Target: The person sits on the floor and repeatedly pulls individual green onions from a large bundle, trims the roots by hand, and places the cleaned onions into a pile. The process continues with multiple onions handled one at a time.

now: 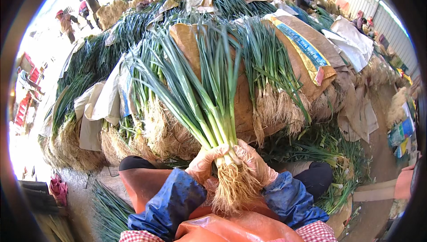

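Note:
In both gloved hands I hold a bunch of green onions point(213, 108) upright over my lap, with the leaves spreading away from me and the tan roots hanging toward my orange apron point(227, 228). My left hand point(207, 162) closes around the white stems from the left. On the right side, my right hand point(255, 165) grips the same bunch just above its roots. Both sleeves are blue. Right behind the bunch lies a brown woven sack point(245, 108), with another small pile of green onions point(270, 62) on it to the right.
Large heaps of green onions point(113, 45) covered partly by sacks point(108, 102) rise in front. Loose leaves and trimmings point(337, 165) litter the floor at my right. More green onions point(111, 212) lie at my lower left. Several people sit or stand farther off.

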Available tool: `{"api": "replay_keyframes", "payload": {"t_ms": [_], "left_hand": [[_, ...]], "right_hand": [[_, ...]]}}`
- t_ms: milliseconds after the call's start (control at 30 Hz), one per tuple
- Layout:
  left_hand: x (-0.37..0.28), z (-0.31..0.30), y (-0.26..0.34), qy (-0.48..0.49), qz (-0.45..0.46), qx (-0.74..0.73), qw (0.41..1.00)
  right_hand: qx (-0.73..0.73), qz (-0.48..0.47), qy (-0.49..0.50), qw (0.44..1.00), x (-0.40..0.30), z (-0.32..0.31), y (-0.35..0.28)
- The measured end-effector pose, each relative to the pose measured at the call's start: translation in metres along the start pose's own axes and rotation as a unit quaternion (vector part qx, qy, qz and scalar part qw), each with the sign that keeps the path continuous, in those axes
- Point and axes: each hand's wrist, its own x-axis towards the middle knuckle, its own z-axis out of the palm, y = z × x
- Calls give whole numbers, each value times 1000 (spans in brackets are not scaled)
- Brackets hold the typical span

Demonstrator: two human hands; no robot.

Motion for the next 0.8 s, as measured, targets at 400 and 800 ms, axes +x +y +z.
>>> {"api": "replay_keyframes", "payload": {"t_ms": [400,800], "left_hand": [[-19,40,39,-130,35,-202,970],[-265,-62,205,20,400,-29,916]], "right_hand": [[119,165,-24,979,-78,-1,-25],[38,-45,149,987,-38,-95,-58]]}}
